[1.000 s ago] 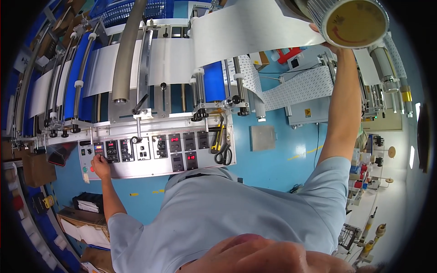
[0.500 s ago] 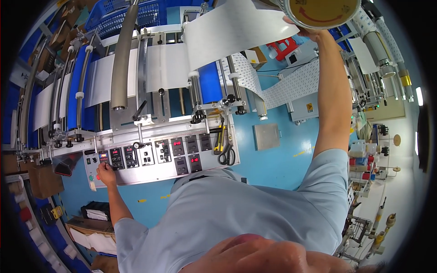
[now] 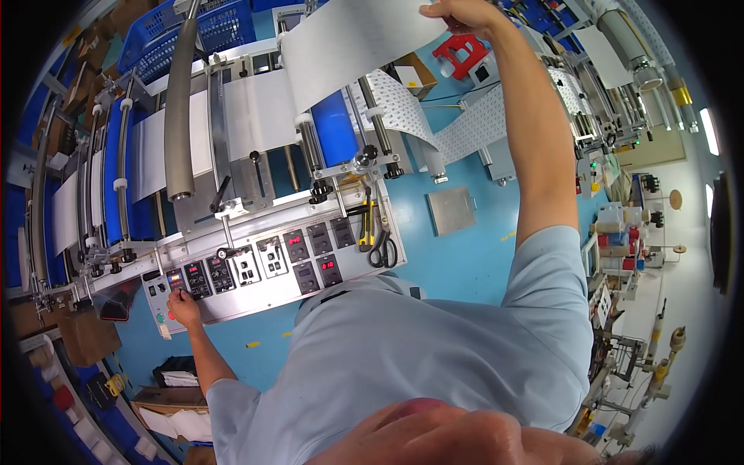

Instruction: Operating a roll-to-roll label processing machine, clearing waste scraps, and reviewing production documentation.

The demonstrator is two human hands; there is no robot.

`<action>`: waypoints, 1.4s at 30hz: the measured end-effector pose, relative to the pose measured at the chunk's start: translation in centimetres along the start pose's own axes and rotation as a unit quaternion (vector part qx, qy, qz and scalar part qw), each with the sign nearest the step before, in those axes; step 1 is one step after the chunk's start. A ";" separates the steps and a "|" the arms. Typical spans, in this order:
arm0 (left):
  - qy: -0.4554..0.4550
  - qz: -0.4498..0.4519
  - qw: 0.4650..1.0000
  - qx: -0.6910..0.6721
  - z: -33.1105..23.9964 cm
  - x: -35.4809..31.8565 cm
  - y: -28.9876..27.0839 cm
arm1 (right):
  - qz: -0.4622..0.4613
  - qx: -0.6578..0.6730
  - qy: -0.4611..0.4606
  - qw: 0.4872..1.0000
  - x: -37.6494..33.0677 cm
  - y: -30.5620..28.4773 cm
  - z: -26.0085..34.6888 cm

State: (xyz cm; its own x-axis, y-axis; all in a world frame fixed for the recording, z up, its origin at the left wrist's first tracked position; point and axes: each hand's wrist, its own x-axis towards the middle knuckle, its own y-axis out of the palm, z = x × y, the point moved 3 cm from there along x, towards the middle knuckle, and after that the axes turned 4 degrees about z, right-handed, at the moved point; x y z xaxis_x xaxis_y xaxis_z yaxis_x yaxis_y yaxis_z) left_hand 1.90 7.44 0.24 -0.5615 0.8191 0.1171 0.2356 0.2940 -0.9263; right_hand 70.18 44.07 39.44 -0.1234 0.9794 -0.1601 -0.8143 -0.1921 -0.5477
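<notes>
My left hand (image 3: 184,310) is at the left end of the machine's control panel (image 3: 232,304), its fingers closed together just below a small lit display (image 3: 174,278). Whatever small control lies under those fingertips is hidden. Far out in front, my right arm reaches up to the top of the view, where my right hand (image 3: 465,14) pinches the right edge of a wide white sheet (image 3: 364,43). That sheet slopes up from the rollers (image 3: 310,147) of the machine, and part of it runs out of view.
Scissors (image 3: 383,249) and a yellow-and-black cutter (image 3: 366,231) lie at the panel's right end. A patterned web (image 3: 473,124) runs right towards another machine. A metal plate (image 3: 452,211) lies on the blue floor. Behind the rollers stands a blue crate (image 3: 186,39).
My right hand, still on the sheet's edge, shows further left and higher. The round roll end beside it has left the view. My left hand remains at the panel; the whole view has shifted.
</notes>
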 end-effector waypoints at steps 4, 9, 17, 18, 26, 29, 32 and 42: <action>-0.005 -0.005 1.000 0.013 0.3 0.2 -0.2 | 0.001 0.006 0.027 1.000 -0.1 1.2 -0.2; -0.002 0.003 1.000 0.013 0.4 0.5 0.2 | 0.002 -0.078 0.026 0.997 0.6 1.7 -1.0; 0.012 -0.031 0.999 -0.004 2.0 0.2 -0.1 | 0.023 -0.109 -0.007 0.994 -0.7 7.3 1.9; 0.013 -0.029 1.000 0.000 2.1 0.3 -0.1 | 0.018 -0.112 0.002 0.994 -1.4 7.9 2.3; -0.002 -0.038 0.999 -0.023 4.1 0.6 0.5 | 0.022 -0.080 0.025 0.996 -1.4 11.4 2.4; -0.014 -0.037 0.999 -0.030 3.7 0.8 0.2 | 0.035 -0.083 0.039 0.995 -1.3 12.3 2.4; -0.004 -0.040 0.999 -0.029 4.3 1.0 0.4 | 0.035 -0.077 0.038 0.996 -1.2 13.5 2.4; -0.018 -0.049 0.998 -0.036 4.4 1.1 0.3 | 0.048 -0.112 0.050 0.991 0.4 16.4 2.6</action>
State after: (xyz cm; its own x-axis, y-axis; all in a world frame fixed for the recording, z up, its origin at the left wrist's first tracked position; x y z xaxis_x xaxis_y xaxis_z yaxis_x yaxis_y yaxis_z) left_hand -2.17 6.28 -1.52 -0.6122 0.7670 0.1922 0.2329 0.4073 -0.8831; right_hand 55.29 41.52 32.49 -0.1276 0.9468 -0.2956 -0.6533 -0.3045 -0.6932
